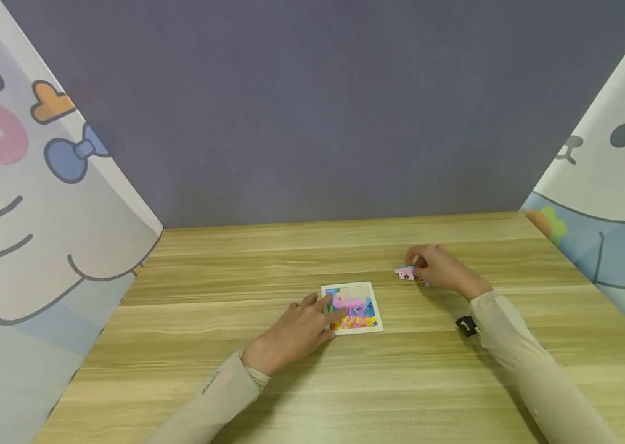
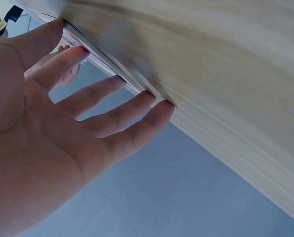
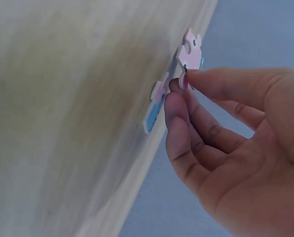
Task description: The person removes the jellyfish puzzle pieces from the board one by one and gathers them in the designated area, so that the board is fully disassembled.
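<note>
A square jigsaw puzzle (image 1: 378, 311) in a white frame lies on the table, its picture in pink, yellow and blue with a pale bare patch along the top. My left hand (image 1: 298, 330) rests on the puzzle's left side with spread, fairly straight fingers; the left wrist view shows the fingertips (image 2: 119, 81) touching down along its surface. To the right, my right hand (image 1: 442, 268) pinches a pink puzzle piece (image 3: 190, 55) between thumb and forefinger, close to the tabletop. Just beside those fingers another puzzle piece (image 3: 155, 109), pink and blue, lies on the wood.
The wood-grain table (image 1: 207, 265) runs back to a grey-blue partition (image 1: 312, 123). Side panels with cartoon animals (image 1: 24, 216) stand at left and right. A small black clip-like part (image 1: 466, 325) sits by the right sleeve (image 1: 523, 351).
</note>
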Motion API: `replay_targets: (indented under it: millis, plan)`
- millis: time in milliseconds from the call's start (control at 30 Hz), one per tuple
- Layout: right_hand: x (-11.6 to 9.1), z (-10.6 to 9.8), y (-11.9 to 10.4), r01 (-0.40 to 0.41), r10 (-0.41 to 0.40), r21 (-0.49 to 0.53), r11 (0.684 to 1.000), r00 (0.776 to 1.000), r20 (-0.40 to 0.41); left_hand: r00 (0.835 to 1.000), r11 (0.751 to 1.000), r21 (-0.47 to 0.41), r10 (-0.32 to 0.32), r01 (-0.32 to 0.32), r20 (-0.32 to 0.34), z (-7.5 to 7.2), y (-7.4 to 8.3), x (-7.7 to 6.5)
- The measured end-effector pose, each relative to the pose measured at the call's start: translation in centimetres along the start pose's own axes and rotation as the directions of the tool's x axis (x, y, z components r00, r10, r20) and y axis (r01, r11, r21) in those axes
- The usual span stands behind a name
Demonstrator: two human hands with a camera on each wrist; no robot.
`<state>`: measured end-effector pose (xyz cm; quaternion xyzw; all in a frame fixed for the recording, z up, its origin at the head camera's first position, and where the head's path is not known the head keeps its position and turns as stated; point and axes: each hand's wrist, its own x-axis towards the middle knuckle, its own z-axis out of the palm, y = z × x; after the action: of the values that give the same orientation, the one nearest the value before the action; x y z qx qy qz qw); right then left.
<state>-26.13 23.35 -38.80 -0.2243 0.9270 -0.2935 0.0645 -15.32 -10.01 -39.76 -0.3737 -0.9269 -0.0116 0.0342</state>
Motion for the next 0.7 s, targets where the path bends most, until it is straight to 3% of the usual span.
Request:
replay_targets:
  millis: [233,567,700]
  plan:
    - [0.12,0.33,0.25,0.003,-0.002,-0.004,1.000,1.000,0.007,1.000,1.000,0.001,-0.004,0.004,-0.004,-0.04,0.07,-0.05]
    - [0.31,0.77,0.06,0.060,-0.064,-0.105,0.993,0.997,-0.032,0.997,0.998,0.047,0.038,-0.035,-0.069,0.14,0.02,-0.20]
    - [0.31,0.84,-0.20,0.067,-0.071,-0.111,0.992,0.997,-0.035,0.998,0.999,0.045,0.031,-0.028,-0.062,0.15,0.06,-0.24]
